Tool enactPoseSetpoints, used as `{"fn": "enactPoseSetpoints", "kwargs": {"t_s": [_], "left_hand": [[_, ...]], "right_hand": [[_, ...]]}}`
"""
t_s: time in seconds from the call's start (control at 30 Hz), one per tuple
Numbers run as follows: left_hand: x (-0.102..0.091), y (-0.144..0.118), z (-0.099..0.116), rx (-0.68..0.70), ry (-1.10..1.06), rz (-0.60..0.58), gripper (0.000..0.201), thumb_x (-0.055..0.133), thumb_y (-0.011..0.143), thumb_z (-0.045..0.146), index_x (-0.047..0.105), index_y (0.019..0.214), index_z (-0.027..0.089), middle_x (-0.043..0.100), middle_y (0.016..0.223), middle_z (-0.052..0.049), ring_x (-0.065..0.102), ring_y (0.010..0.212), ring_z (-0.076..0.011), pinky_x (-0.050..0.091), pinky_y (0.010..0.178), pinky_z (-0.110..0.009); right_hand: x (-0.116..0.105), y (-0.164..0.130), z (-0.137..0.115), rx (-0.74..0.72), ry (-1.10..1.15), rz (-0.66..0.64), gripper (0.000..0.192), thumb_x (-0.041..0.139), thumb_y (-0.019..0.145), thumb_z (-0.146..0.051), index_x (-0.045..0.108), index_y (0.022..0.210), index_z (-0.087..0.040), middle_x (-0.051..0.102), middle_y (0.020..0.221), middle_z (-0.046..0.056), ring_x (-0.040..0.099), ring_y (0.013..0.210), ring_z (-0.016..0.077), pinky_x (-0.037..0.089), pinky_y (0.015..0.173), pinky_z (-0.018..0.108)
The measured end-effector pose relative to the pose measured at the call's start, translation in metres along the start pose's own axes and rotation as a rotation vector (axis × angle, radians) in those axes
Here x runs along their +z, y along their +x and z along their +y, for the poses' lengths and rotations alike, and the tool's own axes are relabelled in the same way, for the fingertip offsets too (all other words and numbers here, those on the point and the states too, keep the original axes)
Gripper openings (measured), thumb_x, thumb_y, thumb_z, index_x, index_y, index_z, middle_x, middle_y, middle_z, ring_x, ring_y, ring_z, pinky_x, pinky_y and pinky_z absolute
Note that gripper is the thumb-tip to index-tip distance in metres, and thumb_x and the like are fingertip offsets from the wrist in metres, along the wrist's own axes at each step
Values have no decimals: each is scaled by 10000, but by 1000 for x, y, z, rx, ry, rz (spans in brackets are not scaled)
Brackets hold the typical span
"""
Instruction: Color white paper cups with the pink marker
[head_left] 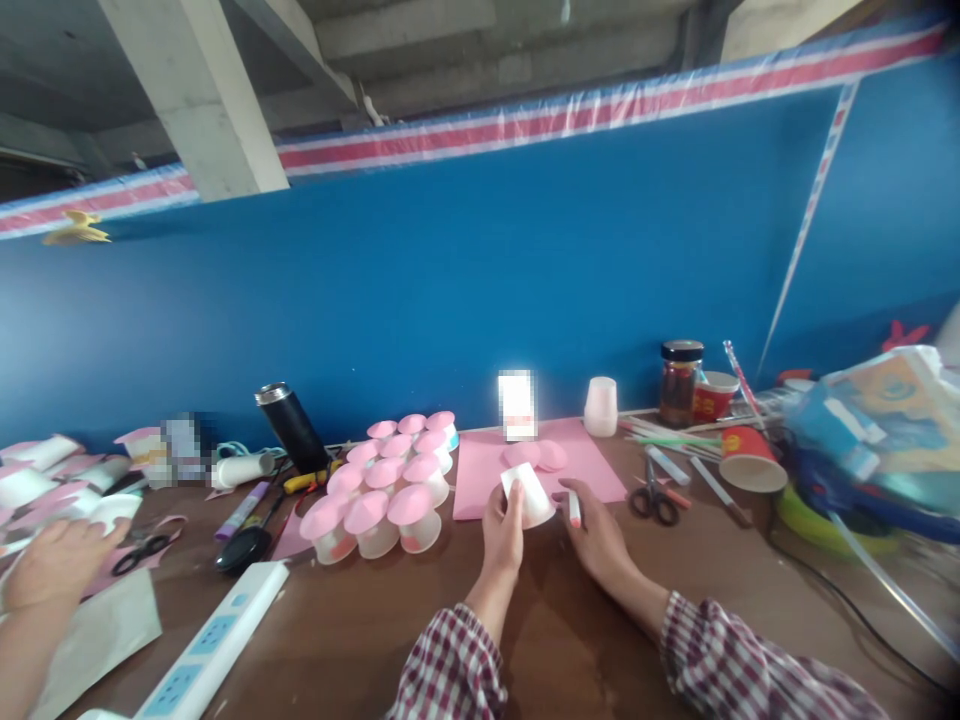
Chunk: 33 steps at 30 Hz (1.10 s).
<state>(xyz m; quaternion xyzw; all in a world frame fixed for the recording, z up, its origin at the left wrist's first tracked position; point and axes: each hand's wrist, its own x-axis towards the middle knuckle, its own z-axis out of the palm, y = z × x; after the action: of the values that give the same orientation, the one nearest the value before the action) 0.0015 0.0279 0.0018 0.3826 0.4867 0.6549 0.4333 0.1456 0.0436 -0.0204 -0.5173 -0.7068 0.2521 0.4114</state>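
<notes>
The left hand (504,522) is wrapped around the side of a small white paper cup (529,494), which lies tilted with its open mouth turned toward the right, just above the brown wooden desk (360,620) and at the near edge of a pink paper sheet (491,470). The right hand (596,530) sits just beside the cup's mouth, fingers closed on a slim white glue stick with a reddish tip (574,508).

Judging by its look, the cup is very light and thin-walled: it will crush or go oval under a firm squeeze, so a loose grip spread round the wall near the stiffer base or the rolled rim suits it best. Its smooth paper should not be slippery. The stick is rigid and easily pinched along its barrel.

Two pink paper discs (536,455) lie on the sheet behind the cup. To the left stands a cluster of upturned white cups capped with pink discs (386,490). Black-handled scissors (654,500) lie to the right. Another person's hand (56,560) rests at the far left.
</notes>
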Motion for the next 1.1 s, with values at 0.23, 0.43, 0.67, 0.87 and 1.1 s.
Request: {"fn": "enactPoseSetpoints", "kwargs": {"t_s": [0.23,0.43,0.67,0.87,1.1], "left_hand": [[-8,6,-2,-42,-39,35,525,642,740,599,662,999,143,683,879,-79,626,800,-204,468,702,-281],[-9,6,0,-59,-67,21,494,620,773,582,655,987,138,689,914,-88,629,873,-231,473,763,-310],[-8,6,-2,-112,-125,61,501,581,799,590,612,1067,167,660,990,-81,626,920,-226,486,767,-310],[-8,10,-8,-149,-172,119,490,591,790,588,561,1083,195,626,946,-51,624,872,-200,499,729,-299],[-8,8,-8,-153,-157,110,546,589,773,616,581,1072,159,643,974,-83,632,903,-230,496,729,-302]], "right_hand": [[1,16,-15,-113,282,206,405,400,952,-419,610,1170,-150,703,1080,159,644,1049,269,486,922,408],[-2,12,-14,-19,254,181,397,511,878,-512,695,865,-161,728,863,140,665,903,304,511,835,398],[-1,15,-4,92,312,190,498,471,867,-594,679,844,-141,722,805,125,666,757,264,515,674,345],[4,17,4,143,368,138,472,537,824,-604,657,818,-148,680,667,72,629,614,226,472,542,297],[4,16,1,146,405,91,472,518,831,-624,553,679,-179,582,585,8,519,543,166,396,501,257]]}}
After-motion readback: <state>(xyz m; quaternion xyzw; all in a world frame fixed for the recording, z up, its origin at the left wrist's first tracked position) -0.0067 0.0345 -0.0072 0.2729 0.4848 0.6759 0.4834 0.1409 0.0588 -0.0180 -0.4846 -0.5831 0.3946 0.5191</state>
